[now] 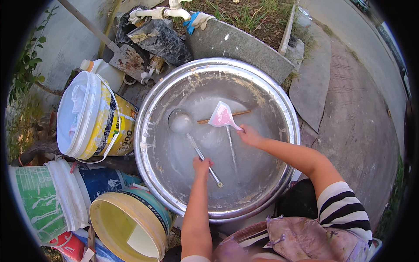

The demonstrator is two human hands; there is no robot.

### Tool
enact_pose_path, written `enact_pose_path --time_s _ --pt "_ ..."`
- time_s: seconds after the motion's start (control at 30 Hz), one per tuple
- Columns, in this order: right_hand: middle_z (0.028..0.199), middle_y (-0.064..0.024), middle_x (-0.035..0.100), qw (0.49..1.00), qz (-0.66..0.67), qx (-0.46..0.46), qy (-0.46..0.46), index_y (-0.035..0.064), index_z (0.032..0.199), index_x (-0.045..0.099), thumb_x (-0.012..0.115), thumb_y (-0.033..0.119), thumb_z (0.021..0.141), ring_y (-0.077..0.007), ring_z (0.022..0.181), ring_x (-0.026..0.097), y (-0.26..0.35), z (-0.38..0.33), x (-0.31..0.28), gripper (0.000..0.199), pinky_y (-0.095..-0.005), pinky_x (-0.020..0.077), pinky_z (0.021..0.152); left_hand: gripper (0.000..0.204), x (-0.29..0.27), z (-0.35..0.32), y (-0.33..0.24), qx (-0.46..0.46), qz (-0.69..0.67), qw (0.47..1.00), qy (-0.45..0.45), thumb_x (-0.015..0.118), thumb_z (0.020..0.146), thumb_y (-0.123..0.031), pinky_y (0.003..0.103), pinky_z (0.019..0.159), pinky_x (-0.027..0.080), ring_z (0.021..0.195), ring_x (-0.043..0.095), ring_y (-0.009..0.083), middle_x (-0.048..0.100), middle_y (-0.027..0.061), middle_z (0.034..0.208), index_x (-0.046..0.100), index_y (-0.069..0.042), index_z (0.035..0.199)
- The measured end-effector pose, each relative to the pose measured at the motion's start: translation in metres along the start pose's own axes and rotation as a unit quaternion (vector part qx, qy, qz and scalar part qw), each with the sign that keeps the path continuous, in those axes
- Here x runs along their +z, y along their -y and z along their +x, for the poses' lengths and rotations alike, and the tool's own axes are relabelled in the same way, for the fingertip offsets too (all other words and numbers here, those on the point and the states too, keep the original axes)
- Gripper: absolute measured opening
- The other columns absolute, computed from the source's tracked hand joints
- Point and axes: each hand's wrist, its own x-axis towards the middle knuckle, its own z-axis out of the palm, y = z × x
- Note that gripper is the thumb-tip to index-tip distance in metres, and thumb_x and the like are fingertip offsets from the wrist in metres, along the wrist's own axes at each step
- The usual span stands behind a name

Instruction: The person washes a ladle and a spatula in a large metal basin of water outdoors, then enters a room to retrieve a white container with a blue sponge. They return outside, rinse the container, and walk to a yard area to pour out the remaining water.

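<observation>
Hold the ladle (198, 148) tight in the left hand (202, 166) by the big pan's (152, 148) near rim while the right hand (249, 135), closed on the pink scraper (221, 115), wipes what looks like batter off the middle.

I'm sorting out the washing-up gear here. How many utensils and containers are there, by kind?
Big steel basin: 1
Ladle, left hand on its handle: 1
Pink scraper, held by right hand: 1
Wooden stick: 1
Plastic buckets: 3
Total: 7
</observation>
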Motion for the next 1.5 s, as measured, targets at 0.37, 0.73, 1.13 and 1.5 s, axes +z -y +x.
enact_pose_path --time_s 0.37,0.73,1.13,1.5 --pt "0.066 -0.004 0.046 0.807 0.37 0.405 0.218 0.0057 0.089 0.045 0.042 0.017 0.091 -0.0161 0.052 0.047 0.017 -0.086 -0.005 0.012 -0.034 0.0439 0.046 0.031 0.027 -0.059 -0.01 -0.118 -0.075 0.987 0.076 0.042 0.091 -0.029 0.036 0.045 0.045 0.055 0.055 0.022 0.052 0.0107 0.065 0.044 0.0 0.099" --pt "0.061 -0.0029 0.048 0.948 0.282 0.108 0.096 0.0037 0.081 0.05 0.043 0.021 0.091 -0.0127 0.048 0.046 0.084 0.043 -0.072 0.021 -0.03 0.0391 0.045 0.029 -0.019 -0.08 -0.142 -0.114 -0.085 0.972 0.187 0.049 0.085 -0.029 0.026 0.04 0.038 0.043 0.044 0.0121 0.046 0.0023 0.059 0.046 -0.005 0.101" --pt "0.083 -0.0149 0.062 0.976 -0.176 -0.063 0.115 0.0074 0.092 0.06 0.046 0.023 0.086 -0.031 0.079 0.06 0.08 0.064 -0.122 0.022 -0.0421 0.0451 0.07 0.021 0.011 -0.124 -0.044 -0.093 0.087 0.975 0.183 0.048 0.084 -0.02 0.03 0.038 0.042 0.042 0.05 0.0165 0.051 0.0089 0.067 0.044 -0.002 0.094" --pt "0.073 -0.0104 0.06 0.982 -0.012 0.065 0.178 0.0063 0.095 0.062 0.047 0.027 0.086 -0.0236 0.06 0.057 0.079 0.111 -0.018 0.027 -0.0372 0.0477 0.049 0.023 0.055 -0.144 0.013 -0.081 0.134 0.959 0.236 0.047 0.082 -0.014 0.035 0.04 0.046 0.045 0.055 0.0213 0.052 0.0127 0.073 0.04 0.001 0.098"
